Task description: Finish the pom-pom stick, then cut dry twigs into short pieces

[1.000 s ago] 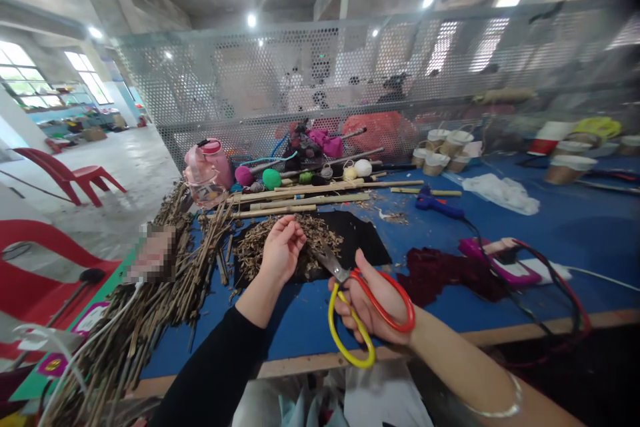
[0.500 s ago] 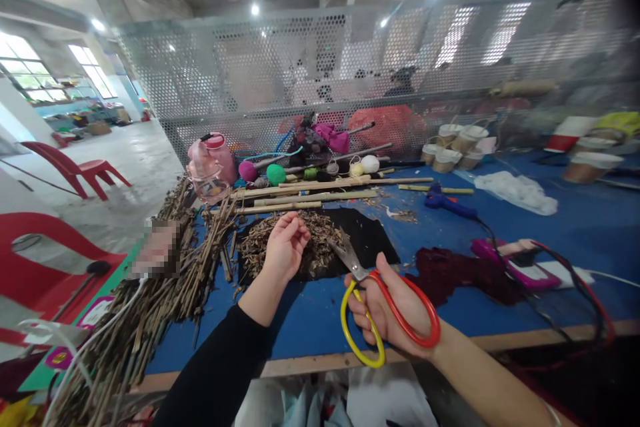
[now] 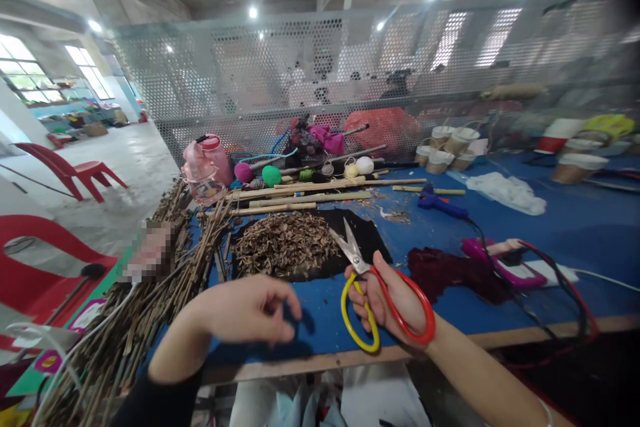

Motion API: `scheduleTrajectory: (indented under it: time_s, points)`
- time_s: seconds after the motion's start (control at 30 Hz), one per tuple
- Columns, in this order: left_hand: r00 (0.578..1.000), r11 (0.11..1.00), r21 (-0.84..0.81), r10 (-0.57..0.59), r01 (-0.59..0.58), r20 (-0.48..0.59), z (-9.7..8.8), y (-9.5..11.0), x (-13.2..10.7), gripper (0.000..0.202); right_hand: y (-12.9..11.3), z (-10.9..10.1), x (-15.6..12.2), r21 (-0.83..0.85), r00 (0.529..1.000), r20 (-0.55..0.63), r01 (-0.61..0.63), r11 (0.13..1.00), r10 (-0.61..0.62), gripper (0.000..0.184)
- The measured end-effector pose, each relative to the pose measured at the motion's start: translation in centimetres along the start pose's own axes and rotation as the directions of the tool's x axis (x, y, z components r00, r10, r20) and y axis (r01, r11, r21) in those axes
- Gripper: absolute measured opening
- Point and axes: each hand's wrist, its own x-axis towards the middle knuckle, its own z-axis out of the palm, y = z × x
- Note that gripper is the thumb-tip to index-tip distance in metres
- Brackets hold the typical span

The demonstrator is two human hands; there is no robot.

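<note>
My right hand (image 3: 393, 300) grips a pair of scissors (image 3: 356, 260) with one red handle and one yellow handle. The blades are parted and point away from me, toward the dark cloth (image 3: 367, 240). On that cloth lies a heap of short brown cut twig pieces (image 3: 287, 243). Nearer to me, my left hand (image 3: 250, 310) hovers over the front of the blue table (image 3: 320, 320). Its fingers are loosely bent and apart, with nothing visible in them. Long dry sticks (image 3: 165, 300) lie in a big bundle to the left of that hand.
Bamboo strips (image 3: 310, 200) lie behind the heap, near a pink jug (image 3: 210, 157) and yarn-like balls. At right are a blue glue gun (image 3: 445, 203), a dark red cloth (image 3: 450, 273), a magenta-and-white device (image 3: 505, 263) with cables, and paper cups (image 3: 440, 160). A perforated metal screen (image 3: 270, 73) stands behind.
My left hand has come back from above the twig heap toward the table's front edge, and its pinched fingers have parted. The scissors stay in my right hand, nearly in place.
</note>
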Motion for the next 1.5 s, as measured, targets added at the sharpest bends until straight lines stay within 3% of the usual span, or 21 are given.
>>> scheduleTrajectory:
  time_s: [0.03, 0.07, 0.1, 0.13, 0.3, 0.37, 0.43, 0.6, 0.73, 0.8, 0.93, 1.0, 1.1, 1.17, 1.27, 1.4, 1.43, 1.5]
  points:
    - [0.997, 0.983, 0.173, -0.045, 0.056, -0.069, 0.3, 0.5, -1.2, 0.029, -0.3, -0.4, -0.1, -0.01, 1.0, -0.019, 0.012, 1.0, -0.013, 0.053]
    - [0.969, 0.94, 0.322, -0.035, 0.114, -0.243, 0.6, 1.0, -1.9, 0.031, -0.5, -0.7, -0.2, -0.018, 0.999, -0.033, 0.023, 1.0, -0.023, 0.053]
    - [0.919, 0.884, 0.434, 0.014, 0.173, -0.395, 0.8, 1.5, -1.8, 0.032, -0.6, -1.0, -0.2, -0.023, 0.999, -0.041, 0.031, 0.999, -0.032, 0.053]
    - [0.878, 0.836, 0.51, 0.074, 0.204, -0.473, 1.1, 2.0, -1.1, 0.032, -0.8, -1.1, -0.1, -0.025, 0.998, -0.043, 0.039, 0.999, -0.04, 0.053]
    - [0.758, 0.704, 0.651, 0.251, 0.284, -0.602, 1.1, 2.3, 8.5, 0.035, -0.8, -1.2, 0.6, -0.028, 0.996, -0.039, 0.076, 0.997, -0.077, 0.055]
    - [0.758, 0.627, 0.713, 0.287, 0.314, -0.585, 0.8, 1.5, 12.0, 0.051, -0.9, -1.4, 0.4, -0.043, 0.995, -0.051, 0.087, 0.995, -0.089, 0.056]
    - [0.784, 0.576, 0.753, 0.287, 0.318, -0.551, 0.4, 0.5, 14.1, 0.054, -1.1, -2.0, 0.0, -0.06, 0.993, -0.063, 0.101, 0.993, -0.105, 0.054]
    - [0.831, 0.679, 0.701, 0.247, 0.219, -0.498, -1.9, -1.3, 15.7, 0.025, -2.8, -3.8, -0.8, -0.107, 0.99, -0.065, 0.115, 0.987, -0.123, 0.054]
    - [0.817, 0.734, 0.651, 0.246, 0.194, -0.521, -3.4, -2.0, 15.8, 0.029, -4.4, -4.2, -0.2, -0.241, 0.993, -0.068, 0.08, 0.967, -0.099, 0.056]
    - [0.773, 0.791, 0.592, 0.275, 0.156, -0.572, -3.7, -2.1, 15.7, 0.032, -4.8, -4.0, 0.2, -0.319, 0.996, -0.071, 0.03, 0.947, -0.055, 0.056]
    - [0.632, 0.919, 0.394, 0.306, -0.001, -0.712, -3.9, -2.3, 15.6, 0.028, -5.2, -3.4, 0.6, -0.382, 0.991, -0.087, -0.127, 0.916, 0.101, 0.06]
    - [0.643, 0.922, 0.387, 0.282, 0.024, -0.712, -3.9, -2.4, 15.5, 0.029, -5.3, -3.2, 0.7, -0.399, 0.981, -0.112, -0.19, 0.897, 0.158, 0.062]
    - [0.735, 0.873, 0.475, 0.247, 0.114, -0.631, -4.0, -2.4, 15.4, 0.035, -5.3, -3.3, 0.7, -0.399, 0.977, -0.125, -0.208, 0.893, 0.171, 0.061]
    - [0.768, 0.849, 0.513, 0.241, 0.13, -0.593, -4.0, -2.1, 15.1, 0.04, -5.3, -3.5, 0.7, -0.377, 0.978, -0.122, -0.204, 0.904, 0.169, 0.062]
    - [0.767, 0.842, 0.526, 0.255, 0.123, -0.588, -3.9, -1.2, 14.3, 0.05, -5.3, -4.1, 0.5, -0.338, 0.977, -0.116, -0.207, 0.918, 0.177, 0.063]
    - [0.718, 0.741, 0.655, 0.374, 0.149, -0.587, -2.3, 0.3, 14.0, 0.043, -5.1, -4.9, 0.0, -0.286, 0.986, -0.092, -0.159, 0.945, 0.138, 0.06]
    - [0.731, 0.706, 0.696, 0.404, 0.134, -0.55, -1.6, 0.5, 14.2, 0.037, -5.1, -5.2, 0.0, -0.27, 0.99, -0.084, -0.135, 0.953, 0.116, 0.06]
    - [0.796, 0.653, 0.757, 0.445, 0.026, -0.411, -0.1, 0.5, 15.1, 0.026, -5.2, -5.6, 0.0, -0.239, 0.995, -0.073, -0.086, 0.967, 0.07, 0.059]
